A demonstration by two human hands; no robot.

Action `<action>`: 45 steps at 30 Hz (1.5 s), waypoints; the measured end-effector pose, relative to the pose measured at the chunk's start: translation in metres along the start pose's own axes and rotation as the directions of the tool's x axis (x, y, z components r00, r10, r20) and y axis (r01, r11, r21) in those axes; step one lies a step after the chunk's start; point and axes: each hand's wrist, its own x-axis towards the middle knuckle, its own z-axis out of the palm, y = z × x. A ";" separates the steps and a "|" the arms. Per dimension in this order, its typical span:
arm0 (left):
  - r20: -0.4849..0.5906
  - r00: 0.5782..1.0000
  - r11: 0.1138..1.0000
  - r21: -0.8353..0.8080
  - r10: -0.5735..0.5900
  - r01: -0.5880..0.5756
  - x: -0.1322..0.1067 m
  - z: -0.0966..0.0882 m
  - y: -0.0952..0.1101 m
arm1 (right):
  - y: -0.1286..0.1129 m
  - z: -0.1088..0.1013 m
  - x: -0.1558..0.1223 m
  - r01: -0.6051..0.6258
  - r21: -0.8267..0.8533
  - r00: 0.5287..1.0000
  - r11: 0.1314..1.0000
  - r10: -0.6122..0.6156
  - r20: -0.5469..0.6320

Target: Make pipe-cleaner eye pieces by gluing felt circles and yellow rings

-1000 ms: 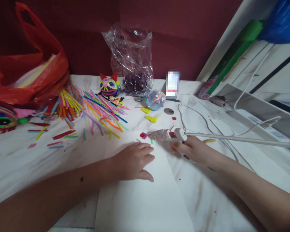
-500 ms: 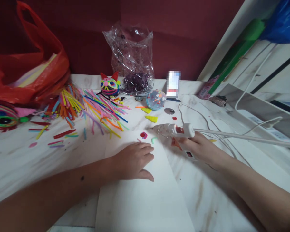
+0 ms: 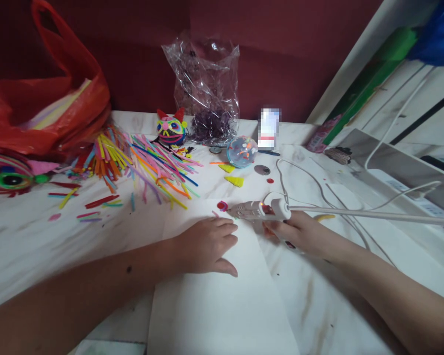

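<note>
My left hand (image 3: 210, 246) lies flat on a sheet of white paper (image 3: 222, 315), fingers stretched out and holding nothing. Wrapped round the handle of a white hot glue gun (image 3: 259, 209) is my right hand (image 3: 292, 228). The gun's nozzle points left, at or very near a small red and purple piece (image 3: 222, 206) on the paper. A short pink strip (image 3: 215, 214) lies by my left fingertips. A green strip beside it is mostly hidden behind the gun. A glue stick runs out of the gun's back to the right.
Colourful pipe cleaners (image 3: 159, 167) are heaped at the back left, near a red plastic bag (image 3: 70, 108) and a small decorated animal head (image 3: 171, 128). Behind stand a clear bag (image 3: 210, 93) and a round container (image 3: 241, 151). A white cable (image 3: 313, 175) loops across the right side.
My right hand has brought the glue gun left and slightly down, its nozzle now at the red and purple piece. My left hand stays flat on the paper. The view has shifted slightly.
</note>
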 end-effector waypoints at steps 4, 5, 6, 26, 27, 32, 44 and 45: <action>0.006 1.000 1.000 0.016 0.009 -0.009 0.000 0.000 -0.001 | 0.000 -0.001 0.000 0.005 -0.036 1.000 0.999 -0.006 -0.013; 0.008 1.000 1.000 0.019 0.008 -0.008 0.000 0.000 -0.001 | 0.000 -0.001 0.000 0.005 -0.042 1.000 0.999 -0.005 -0.012; 0.011 1.000 1.000 0.021 0.007 -0.007 0.000 0.000 -0.001 | -0.001 -0.001 0.000 0.003 -0.047 1.000 0.999 -0.004 -0.009; 0.000 1.000 1.000 0.026 0.013 -0.013 0.000 0.001 -0.001 | 0.000 -0.001 -0.001 0.009 -0.064 1.000 0.998 -0.010 -0.008; 0.001 1.000 1.000 0.025 0.013 -0.013 0.000 0.001 -0.001 | 0.000 -0.001 -0.001 0.009 -0.065 1.000 0.998 -0.009 -0.007; -0.003 1.000 1.000 0.023 0.010 -0.010 0.001 0.000 0.000 | 0.001 -0.001 -0.001 -0.016 -0.076 1.000 0.997 0.015 -0.012; -0.003 1.000 1.000 0.003 0.004 -0.004 0.000 0.000 0.000 | -0.002 -0.001 0.000 -0.031 -0.038 1.000 0.999 0.031 0.003; -0.005 1.000 1.000 0.002 0.005 -0.005 0.000 0.000 0.000 | -0.002 -0.001 0.000 -0.031 -0.017 0.999 0.999 0.031 0.011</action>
